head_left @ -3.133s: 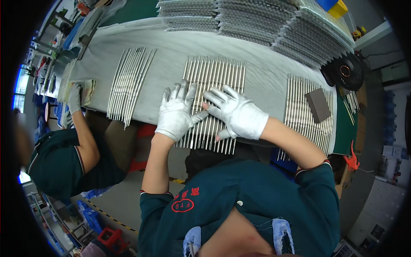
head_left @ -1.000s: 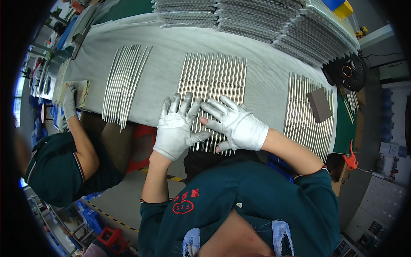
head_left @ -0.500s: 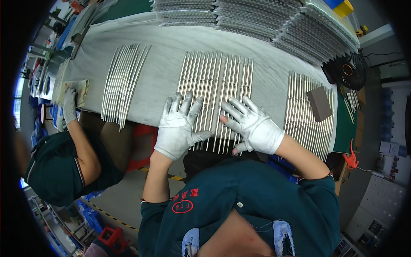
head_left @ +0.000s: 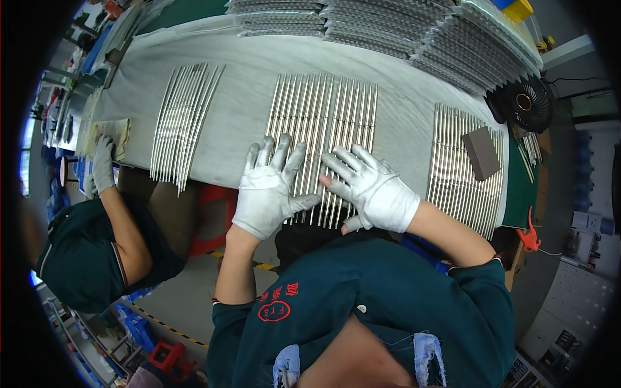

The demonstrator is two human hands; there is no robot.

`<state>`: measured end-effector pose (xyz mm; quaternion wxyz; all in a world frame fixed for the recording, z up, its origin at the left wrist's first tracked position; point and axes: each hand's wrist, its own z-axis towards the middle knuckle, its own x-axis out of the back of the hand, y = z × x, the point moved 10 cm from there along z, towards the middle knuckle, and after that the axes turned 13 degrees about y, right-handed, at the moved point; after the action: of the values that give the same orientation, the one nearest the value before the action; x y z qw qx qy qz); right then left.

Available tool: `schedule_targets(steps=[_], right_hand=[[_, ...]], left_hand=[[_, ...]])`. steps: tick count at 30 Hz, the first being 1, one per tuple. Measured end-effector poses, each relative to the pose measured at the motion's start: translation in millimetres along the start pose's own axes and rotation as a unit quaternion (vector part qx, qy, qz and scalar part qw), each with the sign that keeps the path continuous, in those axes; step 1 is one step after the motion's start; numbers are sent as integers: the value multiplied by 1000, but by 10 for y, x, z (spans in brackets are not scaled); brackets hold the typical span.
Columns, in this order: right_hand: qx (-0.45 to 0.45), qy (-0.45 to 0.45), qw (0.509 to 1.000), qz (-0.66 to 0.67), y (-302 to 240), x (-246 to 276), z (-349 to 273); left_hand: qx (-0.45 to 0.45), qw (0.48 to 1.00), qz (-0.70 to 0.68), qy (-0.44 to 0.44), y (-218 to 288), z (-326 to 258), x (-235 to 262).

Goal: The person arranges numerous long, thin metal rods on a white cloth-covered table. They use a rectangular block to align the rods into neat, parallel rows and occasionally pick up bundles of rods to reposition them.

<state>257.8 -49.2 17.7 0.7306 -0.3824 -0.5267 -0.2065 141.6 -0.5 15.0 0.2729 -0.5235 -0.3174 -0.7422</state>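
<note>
On the pale-covered bench (head_left: 239,116), the middle row of silvery rods (head_left: 314,123) lies at the near edge. Compared with half a second ago, the right hand (head_left: 381,195) has moved leftward and the splits on its side have narrowed; one slim gap remains mid-row, so the rods now lie more evenly. The left hand (head_left: 264,197) rests over the left side. Both hands are flattened, fingers spread, clamped on nothing and just apart.

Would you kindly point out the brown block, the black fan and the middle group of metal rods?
Brown block (head_left: 481,152), head view: on its broad upper face.
Black fan (head_left: 524,102), head view: on the centre of its front.
Middle group of metal rods (head_left: 313,123), head view: on their upper half.
</note>
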Motion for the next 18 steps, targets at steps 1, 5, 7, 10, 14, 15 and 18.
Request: schedule_targets(steps=[1,5,7,10,14,15,18], right_hand=[[10,2,1000,8,-55,-46,34],[29,7,999,28,-171,-84,91],[30,-1,999,27,-156,-75,59],[18,-17,999,25,-84,-41,-97],[-10,-52,999,-2,11,54,-379],[-27,-55,998,-1,46,87,-435],[-86,-55,995,-7,175,257,-528]], left_hand=[[1,1000,1,11,1,-1,14],[2,1000,-3,10,-9,-2,10],[4,1000,-2,8,-6,-4,10],[3,1000,-4,8,9,-2,23],[-4,1000,-5,-6,-5,-28,-22],[-4,1000,-5,-8,-3,-22,-18],[4,1000,2,-15,6,-6,-6]])
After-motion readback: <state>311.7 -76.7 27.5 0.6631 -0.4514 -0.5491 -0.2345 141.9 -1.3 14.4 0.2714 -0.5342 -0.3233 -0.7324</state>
